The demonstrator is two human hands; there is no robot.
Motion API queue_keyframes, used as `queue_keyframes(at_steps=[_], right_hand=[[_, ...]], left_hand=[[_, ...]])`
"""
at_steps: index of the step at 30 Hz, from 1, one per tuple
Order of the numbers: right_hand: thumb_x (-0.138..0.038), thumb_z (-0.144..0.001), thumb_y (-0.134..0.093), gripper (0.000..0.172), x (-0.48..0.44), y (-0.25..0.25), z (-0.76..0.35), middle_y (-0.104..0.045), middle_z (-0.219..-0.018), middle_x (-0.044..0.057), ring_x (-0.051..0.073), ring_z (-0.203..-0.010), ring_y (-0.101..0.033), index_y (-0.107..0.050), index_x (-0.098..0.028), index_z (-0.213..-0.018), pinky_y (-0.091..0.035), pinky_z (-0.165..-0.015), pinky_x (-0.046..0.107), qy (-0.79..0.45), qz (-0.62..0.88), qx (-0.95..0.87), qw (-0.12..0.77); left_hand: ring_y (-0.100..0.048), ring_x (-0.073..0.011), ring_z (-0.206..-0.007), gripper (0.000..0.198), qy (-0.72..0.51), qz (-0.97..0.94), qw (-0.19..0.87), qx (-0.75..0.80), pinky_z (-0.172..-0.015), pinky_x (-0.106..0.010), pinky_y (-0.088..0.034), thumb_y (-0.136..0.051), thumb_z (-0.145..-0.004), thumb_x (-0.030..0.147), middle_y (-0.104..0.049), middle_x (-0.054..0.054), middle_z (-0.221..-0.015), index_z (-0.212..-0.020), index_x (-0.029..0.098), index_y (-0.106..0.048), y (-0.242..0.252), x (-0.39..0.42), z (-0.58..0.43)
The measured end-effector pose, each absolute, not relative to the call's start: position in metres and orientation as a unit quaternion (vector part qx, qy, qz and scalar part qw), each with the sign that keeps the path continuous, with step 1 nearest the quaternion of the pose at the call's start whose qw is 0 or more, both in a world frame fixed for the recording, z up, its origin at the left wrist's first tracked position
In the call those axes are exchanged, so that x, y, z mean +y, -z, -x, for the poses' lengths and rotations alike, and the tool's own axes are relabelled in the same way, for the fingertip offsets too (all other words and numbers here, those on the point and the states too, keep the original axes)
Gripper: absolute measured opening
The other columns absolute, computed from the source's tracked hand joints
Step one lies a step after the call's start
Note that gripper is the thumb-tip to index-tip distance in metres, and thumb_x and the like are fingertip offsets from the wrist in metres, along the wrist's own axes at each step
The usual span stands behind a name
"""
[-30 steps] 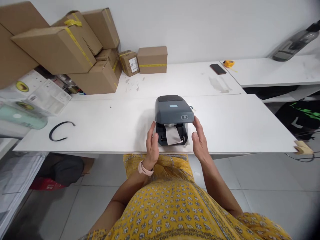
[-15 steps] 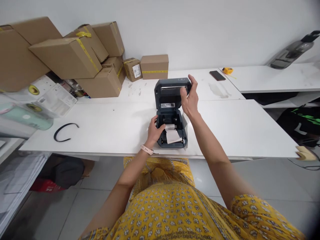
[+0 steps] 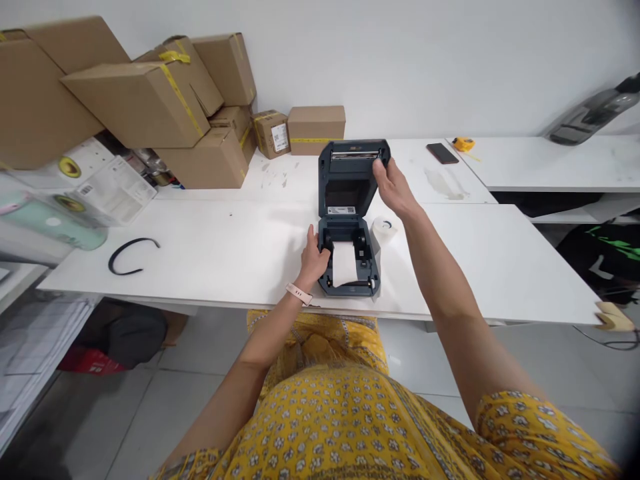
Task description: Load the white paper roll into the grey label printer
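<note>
Open dark printer (image 3: 327, 283), white paper (image 3: 344, 263) inside, lid (image 3: 325, 183) raised

The printer (image 3: 344, 220) is coloured dark slate; the paper (image 3: 345, 263), roll (image 3: 384, 230) and table (image 3: 475, 267) are seen in white; the garment (image 3: 330, 413) is floral-patterned in white on yellow; the strap (image 3: 299, 294) is tinted pink; the brown boxes (image 3: 135, 103) are striped with yellow tape (image 3: 181, 100).

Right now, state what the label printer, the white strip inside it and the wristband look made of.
Label printer: probably matte dark plastic, judging by its crisp moulded edges. White strip: likely matte paper, thin and sheet-like. Wristband: perhaps smooth pink silicone, curving closely.
</note>
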State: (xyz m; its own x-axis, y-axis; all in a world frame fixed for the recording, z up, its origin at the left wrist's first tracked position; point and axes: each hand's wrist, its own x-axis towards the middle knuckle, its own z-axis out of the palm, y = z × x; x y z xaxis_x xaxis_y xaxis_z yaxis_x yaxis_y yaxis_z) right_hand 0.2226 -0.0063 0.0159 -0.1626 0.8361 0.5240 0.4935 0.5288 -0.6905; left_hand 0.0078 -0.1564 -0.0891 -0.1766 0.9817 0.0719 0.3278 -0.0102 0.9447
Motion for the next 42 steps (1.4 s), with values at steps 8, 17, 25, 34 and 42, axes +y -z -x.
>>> queue_keyframes(at_steps=[8, 17, 25, 34, 42], right_hand=[[-0.077, -0.1, -0.021, 0.078, -0.019, -0.033, -0.207, -0.064, -0.14, 0.015, 0.033, -0.128, -0.064, -0.047, -0.025, -0.152, -0.051, -0.104, 0.052, -0.096, 0.501, -0.687, 0.518], [-0.061, -0.104, -0.037, 0.061, -0.128, -0.032, -0.204, -0.071, -0.071, 0.006, 0.02, -0.068, -0.067, -0.065, -0.022, -0.066, -0.052, -0.071, 0.036, -0.162, 0.426, -0.777, 0.435], [-0.028, -0.103, -0.031, 0.043, -0.1, 0.007, -0.188, -0.078, -0.096, 0.022, 0.034, -0.107, -0.071, -0.069, -0.008, -0.108, -0.038, -0.109, 0.051, 0.015, 0.515, -0.854, 0.074], [-0.069, -0.101, -0.031, 0.063, -0.098, 0.023, -0.198, -0.074, -0.071, 0.002, 0.026, -0.087, -0.075, -0.061, -0.023, -0.129, -0.056, -0.093, 0.042, -0.46, 0.417, -0.707, 0.339], [-0.02, -0.098, -0.045, 0.038, -0.081, 0.009, -0.172, -0.078, -0.125, 0.012, 0.028, -0.115, -0.072, -0.077, -0.018, -0.119, -0.054, -0.098, 0.039, -0.162, 0.408, -0.898, 0.034]], left_hand=[[-0.05, -0.0318, -0.149, 0.1, -0.437, -0.536, 0.362, 0.626, -0.123, -0.053, -0.038, -0.054, -0.079, 0.006, -0.05, -0.014, -0.162, -0.169, 0.022, -0.012, 0.08, -0.161, -0.01], [-0.056, -0.0333, -0.143, 0.098, -0.449, -0.527, 0.357, 0.627, -0.121, -0.055, -0.04, -0.055, -0.078, 0.006, -0.055, -0.01, -0.158, -0.167, 0.027, -0.019, 0.082, -0.161, -0.011], [-0.062, -0.0319, -0.136, 0.094, -0.453, -0.529, 0.346, 0.629, -0.118, -0.054, -0.043, -0.054, -0.078, 0.004, -0.059, -0.012, -0.155, -0.165, 0.025, -0.024, 0.081, -0.162, -0.013], [-0.059, -0.0328, -0.139, 0.092, -0.464, -0.526, 0.354, 0.618, -0.121, -0.055, -0.041, -0.055, -0.078, 0.005, -0.06, -0.01, -0.153, -0.164, 0.025, -0.028, 0.08, -0.162, -0.013], [-0.054, -0.0318, -0.145, 0.092, -0.463, -0.519, 0.362, 0.621, -0.123, -0.053, -0.039, -0.055, -0.077, 0.005, -0.059, -0.009, -0.154, -0.163, 0.027, -0.03, 0.08, -0.162, -0.012]])
